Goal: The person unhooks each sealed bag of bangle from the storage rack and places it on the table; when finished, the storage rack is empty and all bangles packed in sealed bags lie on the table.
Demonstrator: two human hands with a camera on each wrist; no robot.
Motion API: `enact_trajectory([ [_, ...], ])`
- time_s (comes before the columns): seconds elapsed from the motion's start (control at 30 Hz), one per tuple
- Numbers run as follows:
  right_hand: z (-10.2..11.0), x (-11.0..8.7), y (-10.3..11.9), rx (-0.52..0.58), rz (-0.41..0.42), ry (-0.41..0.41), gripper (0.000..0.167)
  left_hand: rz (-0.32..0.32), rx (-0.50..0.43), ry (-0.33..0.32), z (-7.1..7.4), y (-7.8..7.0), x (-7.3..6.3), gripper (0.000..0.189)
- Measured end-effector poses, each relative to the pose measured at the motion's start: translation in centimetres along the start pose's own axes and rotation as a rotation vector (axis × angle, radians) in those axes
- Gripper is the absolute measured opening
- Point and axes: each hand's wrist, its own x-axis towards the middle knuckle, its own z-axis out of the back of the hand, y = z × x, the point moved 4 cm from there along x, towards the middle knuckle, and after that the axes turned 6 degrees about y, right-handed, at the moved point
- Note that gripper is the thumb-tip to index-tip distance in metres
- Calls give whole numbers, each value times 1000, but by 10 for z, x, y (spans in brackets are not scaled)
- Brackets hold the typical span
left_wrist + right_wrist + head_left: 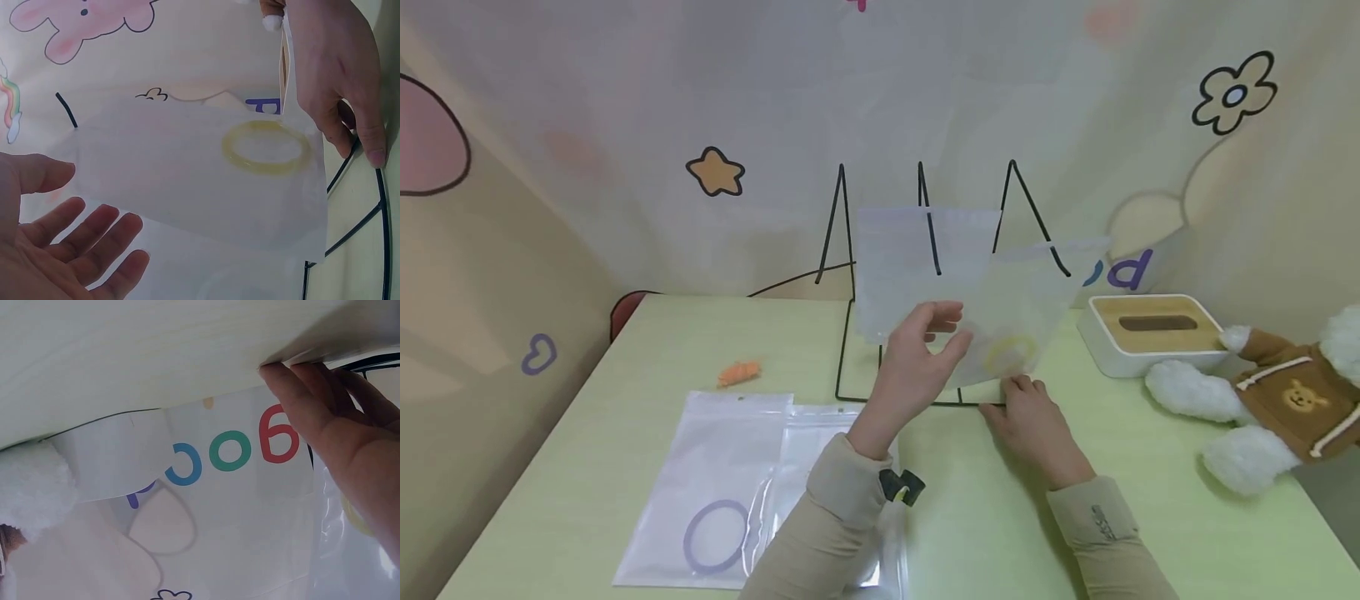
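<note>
A black wire display rack [841, 358] with several peaked prongs stands on the table. Two frosted zip bags hang from its prongs: a left bag [887, 275], and a right bag [1037, 292] with a yellow ring [234, 164] inside. My left hand [917, 367] is in front of the bags, fingers loosely bent and thumb apart, with nothing between them. Low at the rack's front right corner, my right hand [1033, 429] grips the base wire between thumb and fingers. In the right wrist view, the right fingertips [275, 374] are down at the tabletop.
Two more zip bags lie front left, one bag [730, 450] holding a purple ring [688, 542]. Behind them is a small orange item [740, 372]. A white tissue box [1120, 362] with a wooden lid and a plush toy [1300, 392] sit at the right.
</note>
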Motion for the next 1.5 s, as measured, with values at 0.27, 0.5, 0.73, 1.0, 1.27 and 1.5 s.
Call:
enact_trajectory([
  [0.27,4,0,4,2,8,-7,53,-14,-12,-23,-3,-5,2,23],
  [0.5,3,-1,3,12,-8,16,51,-49,-36,-19,-9,-9,6,13],
  [0.73,1,-1,1,19,-6,36,50,-65,4,-20,-13,-12,7,17],
  [1.0,3,-2,0,13,21,3,46,-98,4,-72,-11,-16,7,16],
  [1.27,2,-1,1,7,30,9,49,-112,-15,-88,-10,-20,5,13],
  [1.5,2,-1,-1,6,31,13,53,-115,-41,-85,-10,-25,2,11],
])
